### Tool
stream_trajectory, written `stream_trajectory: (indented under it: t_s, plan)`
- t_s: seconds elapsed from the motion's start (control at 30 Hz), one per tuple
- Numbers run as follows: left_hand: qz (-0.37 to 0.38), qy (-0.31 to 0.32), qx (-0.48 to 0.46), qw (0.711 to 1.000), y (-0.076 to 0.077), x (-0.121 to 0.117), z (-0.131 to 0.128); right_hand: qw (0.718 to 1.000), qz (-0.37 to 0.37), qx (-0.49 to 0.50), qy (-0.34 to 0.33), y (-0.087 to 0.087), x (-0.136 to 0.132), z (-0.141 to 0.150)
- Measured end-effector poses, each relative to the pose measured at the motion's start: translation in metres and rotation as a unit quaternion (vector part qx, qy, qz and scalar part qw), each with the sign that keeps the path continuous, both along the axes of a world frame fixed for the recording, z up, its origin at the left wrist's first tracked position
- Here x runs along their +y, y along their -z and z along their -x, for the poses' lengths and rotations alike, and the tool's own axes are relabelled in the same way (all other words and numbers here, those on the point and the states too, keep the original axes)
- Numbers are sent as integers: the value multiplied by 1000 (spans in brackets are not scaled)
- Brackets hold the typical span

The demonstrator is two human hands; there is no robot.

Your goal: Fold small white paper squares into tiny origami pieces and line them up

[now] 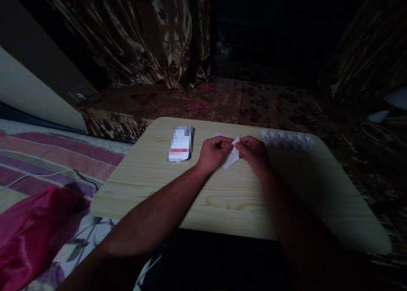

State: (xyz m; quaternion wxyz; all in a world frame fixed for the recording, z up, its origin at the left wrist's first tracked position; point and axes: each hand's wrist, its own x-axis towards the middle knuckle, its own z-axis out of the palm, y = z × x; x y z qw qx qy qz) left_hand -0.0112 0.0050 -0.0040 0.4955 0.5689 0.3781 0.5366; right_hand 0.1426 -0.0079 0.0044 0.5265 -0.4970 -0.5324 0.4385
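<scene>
A white piece of folded paper (232, 159) is pinched between my two hands, just above the wooden table. My left hand (215, 153) grips its left side with thumb and fingers pressed together. On the other side, my right hand (253, 153) holds the paper's upper right edge in a pinch. Another pale sheet (218, 134) shows partly behind my left hand. To the right, several small white folded paper pieces (288, 137) lie in two rows near the table's far edge.
A phone (180, 143) with a lit, blurred screen lies left of my hands on the light wooden table (152, 185). A striped bed (63, 164) with a pink cloth (34, 231) adjoins at left. Patterned curtains (171, 37) hang behind; a white cable (41, 176) crosses the bed.
</scene>
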Motion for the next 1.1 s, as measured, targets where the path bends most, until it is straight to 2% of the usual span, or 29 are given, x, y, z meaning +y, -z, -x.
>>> stream_trajectory:
  t_s: [0.23,0.43,0.7,1.1]
  plan:
    - [-7,13,-8,1000,1,0,-1,1000,-6,-20,11,-2,1,-3]
    - [0,21,-31,999,5,1,-2,1000,-19,-20,5,4,2,-4]
    - [10,11,-30,999,-1,-1,-2,999,-27,-30,14,4,2,-3]
    - [11,30,-38,999,-5,-4,-3,999,-23,-32,36,1,1,-1]
